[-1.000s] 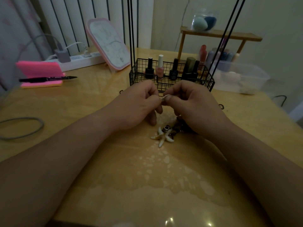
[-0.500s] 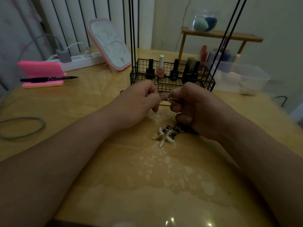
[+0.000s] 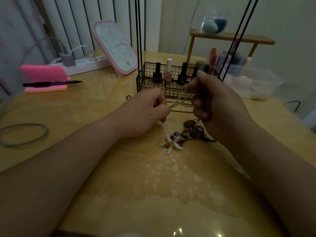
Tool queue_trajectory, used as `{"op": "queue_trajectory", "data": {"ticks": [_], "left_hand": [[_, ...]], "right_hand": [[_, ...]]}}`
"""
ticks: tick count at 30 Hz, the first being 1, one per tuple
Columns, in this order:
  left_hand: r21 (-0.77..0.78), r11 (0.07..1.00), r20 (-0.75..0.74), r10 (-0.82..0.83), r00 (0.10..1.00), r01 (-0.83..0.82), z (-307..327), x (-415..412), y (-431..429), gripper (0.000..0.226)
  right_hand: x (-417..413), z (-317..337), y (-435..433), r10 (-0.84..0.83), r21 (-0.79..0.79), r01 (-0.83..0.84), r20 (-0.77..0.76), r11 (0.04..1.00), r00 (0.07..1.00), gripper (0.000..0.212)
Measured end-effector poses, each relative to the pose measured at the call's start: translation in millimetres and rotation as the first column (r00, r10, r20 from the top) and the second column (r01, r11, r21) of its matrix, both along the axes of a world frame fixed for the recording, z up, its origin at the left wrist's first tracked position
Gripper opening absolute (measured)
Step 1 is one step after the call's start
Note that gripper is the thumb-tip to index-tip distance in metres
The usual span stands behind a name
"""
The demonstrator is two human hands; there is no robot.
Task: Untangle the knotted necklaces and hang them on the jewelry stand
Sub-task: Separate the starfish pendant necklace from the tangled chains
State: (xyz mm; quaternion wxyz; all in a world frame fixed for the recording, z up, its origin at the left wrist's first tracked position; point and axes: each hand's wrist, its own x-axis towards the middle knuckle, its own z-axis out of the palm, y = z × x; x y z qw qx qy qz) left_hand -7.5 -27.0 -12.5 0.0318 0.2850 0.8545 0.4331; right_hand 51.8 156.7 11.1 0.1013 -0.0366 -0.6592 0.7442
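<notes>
A thin silver chain [image 3: 182,100] is stretched in several strands between my two hands above the table. My left hand [image 3: 147,112] pinches one end with thumb and forefinger. My right hand [image 3: 217,106] is raised a little higher and grips the other end in curled fingers. Below the right hand lies a tangle of dark cord necklaces [image 3: 196,132] with a round brown pendant [image 3: 189,124] and a white starfish-shaped pendant [image 3: 171,144]. The jewelry stand's black wire basket base [image 3: 142,82] and its thin black rods [image 3: 139,31] rise just behind my hands.
Nail polish bottles [image 3: 168,71] stand in the basket. A pink-framed mirror [image 3: 116,48], a power strip [image 3: 85,64], a pink notepad with a pen [image 3: 46,79] and a grey cable loop [image 3: 24,134] sit to the left. A clear plastic box [image 3: 253,82] and wooden shelf [image 3: 230,38] are on the right.
My hands have moved apart, drawing the silver chain out into long strands. The right hand rose and shifted right; the left hand stayed near its place.
</notes>
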Motion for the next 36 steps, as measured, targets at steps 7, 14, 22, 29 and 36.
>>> {"op": "queue_trajectory", "data": {"ticks": [7, 14, 22, 29, 36], "left_hand": [[-0.034, 0.998, 0.027, -0.056, 0.998, 0.057, 3, 3, -1, 0.007], [-0.105, 0.993, -0.013, -0.054, 0.998, 0.052, 3, 4, -3, 0.011], [0.012, 0.97, 0.066, -0.244, 0.968, 0.243, 6, 9, -2, 0.014], [0.068, 0.967, 0.12, -0.254, 0.96, 0.247, 2, 9, 0, 0.012], [0.395, 0.914, 0.297, -0.223, 0.929, 0.093, 8, 0, -6, 0.016]], "right_hand": [[3, 0, -1, 0.161, 0.093, -0.151, -0.117, 0.984, 0.98, 0.027], [6, 1, -1, 0.13, 0.212, -0.099, -0.14, 0.972, 0.982, 0.041], [8, -2, -5, 0.232, 0.332, -0.19, -0.092, 0.924, 0.968, 0.037], [6, 0, -6, 0.181, 0.281, -0.14, -0.127, 0.949, 0.975, 0.031], [0, -2, 0, 0.005, 0.314, -0.003, -0.003, 0.949, 1.0, 0.026]]}}
